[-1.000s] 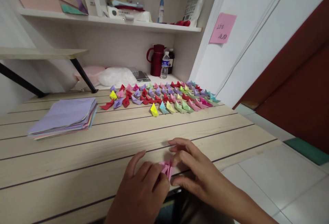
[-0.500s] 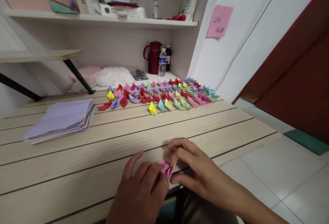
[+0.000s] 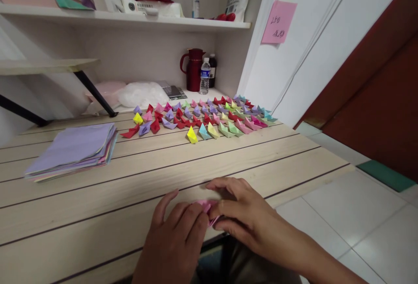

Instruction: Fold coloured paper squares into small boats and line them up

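Observation:
A small folded piece of pink paper (image 3: 206, 205) lies between my two hands at the front edge of the table, mostly covered by fingers. My left hand (image 3: 178, 229) grips its left side, the thumb hidden from view and the index finger lifted away. On its right side, my right hand (image 3: 241, 214) pinches it between thumb and a finger, while another finger arches above. Beyond the hands stand rows of folded paper boats (image 3: 225, 129) in red, purple, pink, green, yellow and blue. A yellow paper boat (image 3: 192, 135) is the one nearest to me.
At the left lies a stack of coloured paper sheets (image 3: 72, 147), purple on top. Against the back wall stand a dark red jug (image 3: 195, 73) and a water bottle (image 3: 204, 77). A raised shelf leg (image 3: 94, 92) meets the table at back left. Floor tiles (image 3: 326, 218) show at right.
My right hand has moved slightly left, its finger now pressing into the pink paper, which shows less than before. The view has shifted a little.

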